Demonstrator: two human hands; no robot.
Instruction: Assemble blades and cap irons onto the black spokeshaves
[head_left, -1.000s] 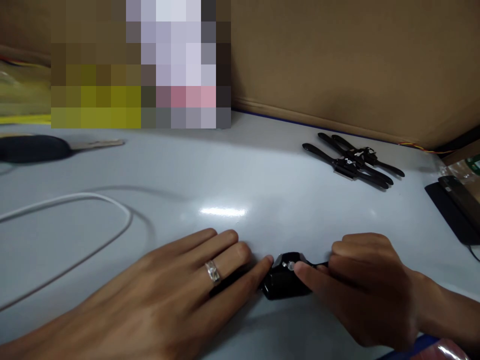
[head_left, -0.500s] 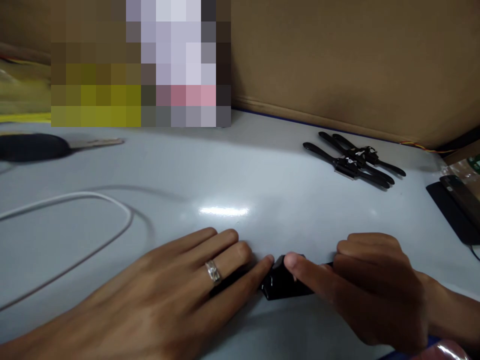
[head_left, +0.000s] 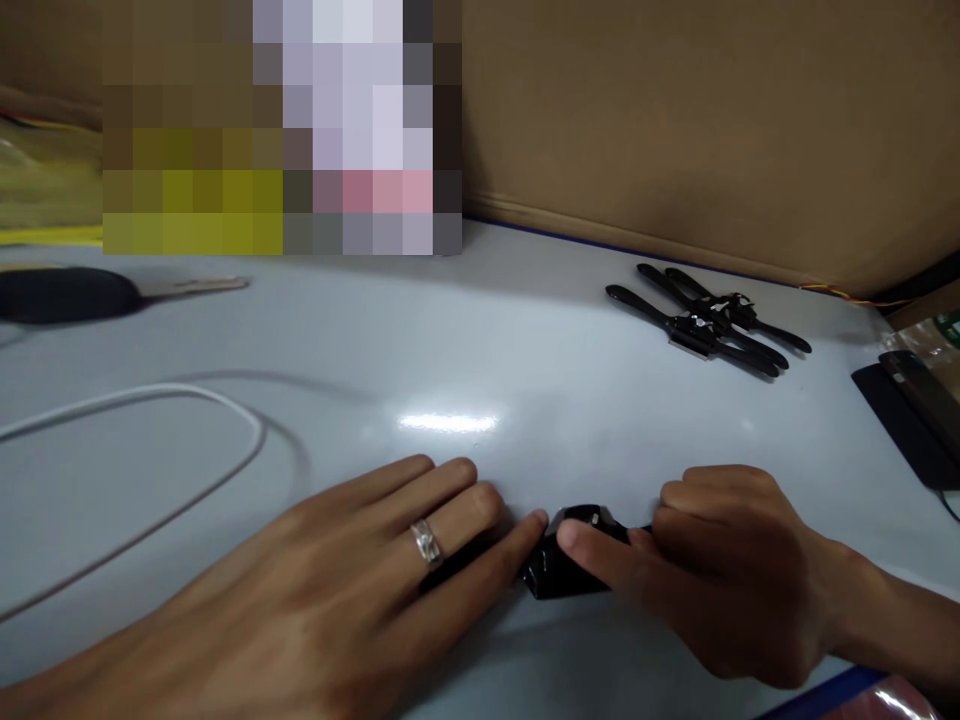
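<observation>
Low in the view, a black spokeshave (head_left: 564,578) lies at the grey-white tabletop, its handles mostly covered by my fingers. My left hand (head_left: 375,570), with a ring on one finger, is closed over the left handle, its thumb against the body. Curled round the other handle is my right hand (head_left: 739,575), whose thumb presses on the front of the body. The blade and underside are hidden.
Several black spokeshaves (head_left: 701,325) lie together at the back right. A white cable (head_left: 244,405) loops at the left, below a dark-handled tool (head_left: 71,294). A black flat device (head_left: 911,420) sits at the right edge. Brown cardboard (head_left: 712,120) stands behind.
My right hand has shifted slightly left, its thumb sliding left across the spokeshave's body and uncovering a small bright part on top. My left hand has stayed put.
</observation>
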